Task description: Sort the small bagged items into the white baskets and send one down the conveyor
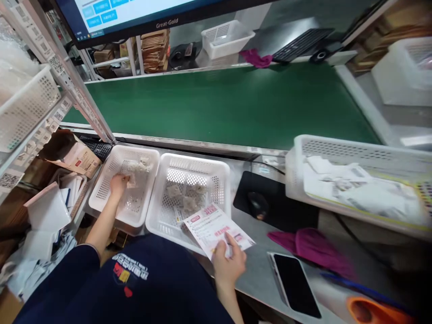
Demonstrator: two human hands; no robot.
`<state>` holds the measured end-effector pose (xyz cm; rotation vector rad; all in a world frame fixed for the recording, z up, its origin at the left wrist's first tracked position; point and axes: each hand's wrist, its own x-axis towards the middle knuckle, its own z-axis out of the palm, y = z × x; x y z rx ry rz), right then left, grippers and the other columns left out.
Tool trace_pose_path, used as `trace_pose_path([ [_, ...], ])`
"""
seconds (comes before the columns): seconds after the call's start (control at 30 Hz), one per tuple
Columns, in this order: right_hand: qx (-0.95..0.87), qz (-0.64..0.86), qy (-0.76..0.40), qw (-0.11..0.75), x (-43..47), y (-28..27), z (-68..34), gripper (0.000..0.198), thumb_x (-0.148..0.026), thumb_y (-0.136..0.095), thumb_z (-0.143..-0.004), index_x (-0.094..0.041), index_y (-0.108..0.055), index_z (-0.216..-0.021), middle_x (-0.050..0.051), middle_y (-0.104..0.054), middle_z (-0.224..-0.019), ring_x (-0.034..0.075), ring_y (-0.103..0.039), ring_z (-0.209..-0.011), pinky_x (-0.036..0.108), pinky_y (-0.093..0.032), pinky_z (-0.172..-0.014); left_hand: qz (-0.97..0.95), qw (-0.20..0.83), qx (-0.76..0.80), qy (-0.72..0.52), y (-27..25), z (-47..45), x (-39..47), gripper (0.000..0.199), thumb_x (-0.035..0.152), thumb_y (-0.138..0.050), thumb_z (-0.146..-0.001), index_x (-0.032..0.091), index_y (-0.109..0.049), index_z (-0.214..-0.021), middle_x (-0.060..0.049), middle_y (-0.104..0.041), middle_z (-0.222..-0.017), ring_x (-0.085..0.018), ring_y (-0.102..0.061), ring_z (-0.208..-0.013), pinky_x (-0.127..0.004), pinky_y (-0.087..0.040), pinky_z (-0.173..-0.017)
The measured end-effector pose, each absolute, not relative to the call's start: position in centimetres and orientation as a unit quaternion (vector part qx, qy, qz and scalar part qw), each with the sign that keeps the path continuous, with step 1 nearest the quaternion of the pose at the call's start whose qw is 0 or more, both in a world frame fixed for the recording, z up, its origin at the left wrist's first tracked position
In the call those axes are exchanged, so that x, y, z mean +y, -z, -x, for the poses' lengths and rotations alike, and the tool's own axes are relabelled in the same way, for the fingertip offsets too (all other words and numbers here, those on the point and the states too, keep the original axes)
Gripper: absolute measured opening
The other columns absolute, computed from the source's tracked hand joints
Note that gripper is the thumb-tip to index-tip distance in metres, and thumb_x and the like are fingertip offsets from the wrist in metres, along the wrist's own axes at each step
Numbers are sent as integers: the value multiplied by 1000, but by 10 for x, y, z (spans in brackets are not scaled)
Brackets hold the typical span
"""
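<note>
My right hand pinches a white printed leaflet with pink lettering, thumb on top. The leaflet overlaps the front right corner of a white plastic basket, where several small clear packets lie. Inside the left-hand white basket is my left hand, its fingers closed on a small clear plastic packet. More small packets lie at that basket's far end. What the packets contain is too small to make out.
A green conveyor belt runs behind the baskets, below a monitor. To the right are a black mouse, a phone, a purple cloth and a large basket of white packages. An open carton stands left.
</note>
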<state>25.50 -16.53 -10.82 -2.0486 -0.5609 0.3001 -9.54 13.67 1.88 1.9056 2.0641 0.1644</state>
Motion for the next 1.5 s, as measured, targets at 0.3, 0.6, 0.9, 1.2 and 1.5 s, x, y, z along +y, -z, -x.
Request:
trace_pose_path([
  [0.3,-252,833,-133,474,-163,110,-264,72,-71,-58,-88,-12,-83,-122,22,-78,-109,39,-66,-108,58,-55,-104,-642,187,725,-165,-23,84,105,24,18,-69,-100,18,-77,-78,-19,-80,-130,-31,-79,-111,-41,-59,-97],
  [0.6,-264,835,-115,468,-165,114,-263,71,-71,-58,-91,-12,-82,-123,24,-79,-117,41,-68,-117,59,-55,-108,-690,395,487,-363,-60,0,80,22,33,-84,-94,23,-77,-76,-10,-86,-121,-29,-77,-125,-44,-60,-113],
  [0.9,-242,837,-130,473,-166,109,-261,67,-68,-61,-87,-14,-83,-121,23,-80,-117,40,-69,-117,59,-55,-109,-681,424,523,-289,-13,-27,100,20,24,-79,-99,23,-84,-119,-14,-78,-146,-33,-69,-145,-53,-47,-134],
  [1.2,-221,839,-191,459,-167,99,-264,86,-77,-61,-81,-12,-79,-135,24,-76,-125,44,-67,-124,63,-52,-112,-576,308,713,-255,10,26,190,21,22,-85,-93,14,-72,-108,-28,-74,-142,-40,-59,-152,-53,-45,-124],
  [1.5,-222,846,-182,449,-169,94,-258,85,-77,-57,-82,-11,-79,-132,22,-74,-115,41,-67,-116,60,-52,-110,-517,249,787,-227,-5,85,160,27,13,-77,-89,15,-68,-115,-11,-79,-105,-31,-78,-105,-47,-60,-99],
])
